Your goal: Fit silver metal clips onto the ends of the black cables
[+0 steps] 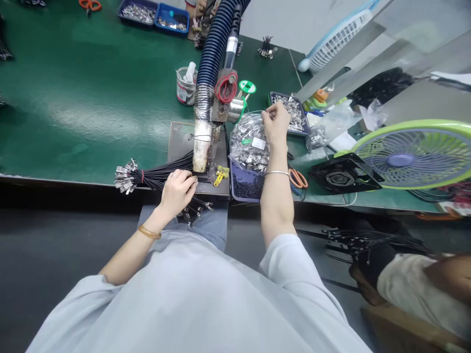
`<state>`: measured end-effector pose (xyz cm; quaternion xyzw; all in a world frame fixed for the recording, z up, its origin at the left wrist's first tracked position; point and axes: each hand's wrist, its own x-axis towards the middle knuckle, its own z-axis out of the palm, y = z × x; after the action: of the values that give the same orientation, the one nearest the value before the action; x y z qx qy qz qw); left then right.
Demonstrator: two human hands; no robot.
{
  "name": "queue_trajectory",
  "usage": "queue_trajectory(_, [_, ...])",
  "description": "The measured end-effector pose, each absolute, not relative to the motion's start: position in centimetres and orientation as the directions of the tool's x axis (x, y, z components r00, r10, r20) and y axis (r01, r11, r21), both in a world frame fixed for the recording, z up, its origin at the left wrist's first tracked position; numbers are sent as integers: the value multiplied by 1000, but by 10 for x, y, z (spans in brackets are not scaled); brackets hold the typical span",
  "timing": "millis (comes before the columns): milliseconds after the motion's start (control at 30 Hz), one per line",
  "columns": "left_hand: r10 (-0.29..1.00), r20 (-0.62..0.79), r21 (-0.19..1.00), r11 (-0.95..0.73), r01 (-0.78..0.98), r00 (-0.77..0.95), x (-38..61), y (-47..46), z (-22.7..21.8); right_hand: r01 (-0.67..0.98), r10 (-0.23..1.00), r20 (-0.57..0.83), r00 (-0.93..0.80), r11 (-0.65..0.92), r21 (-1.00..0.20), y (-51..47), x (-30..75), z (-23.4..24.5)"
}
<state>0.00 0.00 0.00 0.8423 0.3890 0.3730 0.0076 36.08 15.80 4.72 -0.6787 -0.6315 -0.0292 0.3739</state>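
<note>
My left hand is closed on a bundle of black wires lying across the front edge of the bench. The wires end in metal clips that fan out to the left. My right hand reaches forward over a clear bag of metal clips. Its fingertips pinch a small metal piece just left of a blue tray of clips. A blue corrugated hose comes down to a taped nozzle over a metal plate, just beyond my left hand.
A small tin stands behind the nozzle. Orange scissors and a blue bin lie by my right forearm. A green fan lies at the right. Another person's arm and more black wires are lower right.
</note>
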Motion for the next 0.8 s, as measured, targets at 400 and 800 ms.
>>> queue_trajectory(400, [681,602,335,-689,642,417,0,0,0,856,889,361,281,-63,-512,148,344,62])
queue_trajectory(800, [736,535,385,-649,656,415,3,2,1,399,876,479,53,421,-814,-7,262,158])
